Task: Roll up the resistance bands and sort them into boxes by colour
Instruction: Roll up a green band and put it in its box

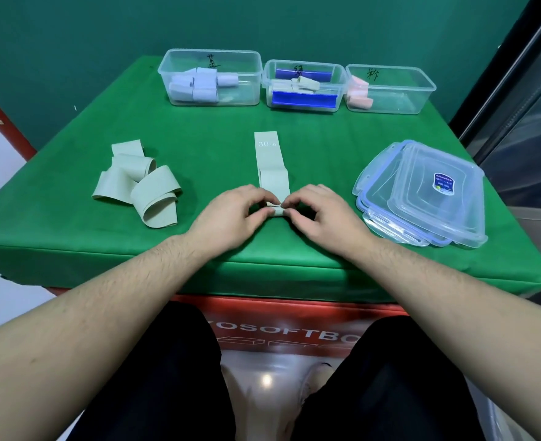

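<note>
- A loose heap of pale green bands (138, 183) lies toward the left edge of the green table (72, 230), unrolled and tangled over one another; it probably sits there as the waiting stock, near the left hand yet out of the rolling space.
- At the far edge stand three clear boxes in a row. The left box (211, 55) holds pale blue rolls (196, 85), the middle box (304, 66) holds a few pale green rolls (305, 84) between blue clips, and the right box (396, 100) holds pink rolls (358, 93). Each bears a handwritten label, presumably a colour name.
- In the middle, near the front edge, one pale green band (270, 163) lies flat, running straight away from the person, its printed "30" at the far end. Laid out lengthwise like this, it can be rolled evenly from the near end.
- The left hand (231, 214) and right hand (323, 211) meet at that near end, fingertips of each pinching the small start of a roll from either side, so the coil stays tight and square.
- Judging by colour, this roll belongs in the middle box.
- Toward the right edge, a stack of clear lids (421, 192) rests, set aside so the boxes stay open for filling.
</note>
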A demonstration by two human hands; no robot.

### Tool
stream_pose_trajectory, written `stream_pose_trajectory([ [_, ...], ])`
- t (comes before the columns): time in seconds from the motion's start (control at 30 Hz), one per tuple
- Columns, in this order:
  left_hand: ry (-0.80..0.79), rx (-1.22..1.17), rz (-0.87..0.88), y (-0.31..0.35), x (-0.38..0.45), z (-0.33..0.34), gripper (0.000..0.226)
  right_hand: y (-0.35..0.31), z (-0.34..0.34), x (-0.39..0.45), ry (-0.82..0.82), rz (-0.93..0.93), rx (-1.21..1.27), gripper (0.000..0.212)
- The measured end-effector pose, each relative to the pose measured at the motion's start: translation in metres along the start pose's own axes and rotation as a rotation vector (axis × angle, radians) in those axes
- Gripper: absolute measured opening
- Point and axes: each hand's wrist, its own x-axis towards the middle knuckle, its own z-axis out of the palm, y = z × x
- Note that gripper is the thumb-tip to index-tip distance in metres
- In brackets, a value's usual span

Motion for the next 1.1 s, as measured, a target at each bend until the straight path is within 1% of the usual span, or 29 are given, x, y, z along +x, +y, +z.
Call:
stream_pose_trajectory([
  [0.07, 0.027, -0.006, 0.002, -0.002, 0.001, 0.001, 0.014, 0.001, 0.001, 0.0, 0.009, 0.01, -0.006, 0.01],
  [0.13, 0.065, 0.004, 0.0, -0.003, 0.0, 0.004, 0.013, 0.002, 0.002, 0.001, 0.014, 0.019, -0.011, 0.013],
  [0.27, 0.128, 0.007, 0.009, -0.005, -0.004, 0.01, 0.018, 0.002, 0.005, 0.006, 0.005, 0.029, -0.032, 0.016],
  [0.47, 0.135, 0.027, 0.012, -0.006, -0.006, 0.012, 0.019, 0.005, 0.008, 0.002, 0.064, 0.052, 0.026, 0.017],
  [0.57, 0.144, 0.001, 0.003, -0.007, -0.007, 0.014, 0.02, 0.003, 0.007, 0.001, 0.07, 0.038, 0.061, 0.021],
  [0.67, 0.131, -0.044, -0.003, -0.008, -0.009, 0.014, 0.019, 0.001, 0.006, 0.0, 0.087, 0.035, 0.068, 0.019],
  [0.77, 0.131, -0.102, 0.0, -0.008, -0.009, 0.013, 0.015, 0.001, 0.006, -0.002, 0.08, 0.041, 0.052, 0.018],
  [0.9, 0.126, -0.053, -0.011, -0.008, -0.007, 0.015, 0.018, 0.001, 0.007, -0.002, 0.096, 0.043, -0.045, 0.022],
  [1.0, 0.121, -0.055, -0.024, -0.009, -0.006, 0.016, 0.021, 0.001, 0.008, -0.001, 0.097, 0.072, -0.034, 0.025],
  [1.1, 0.118, -0.051, -0.015, -0.009, -0.006, 0.016, 0.019, 0.001, 0.008, 0.0, 0.087, 0.083, -0.031, 0.031],
])
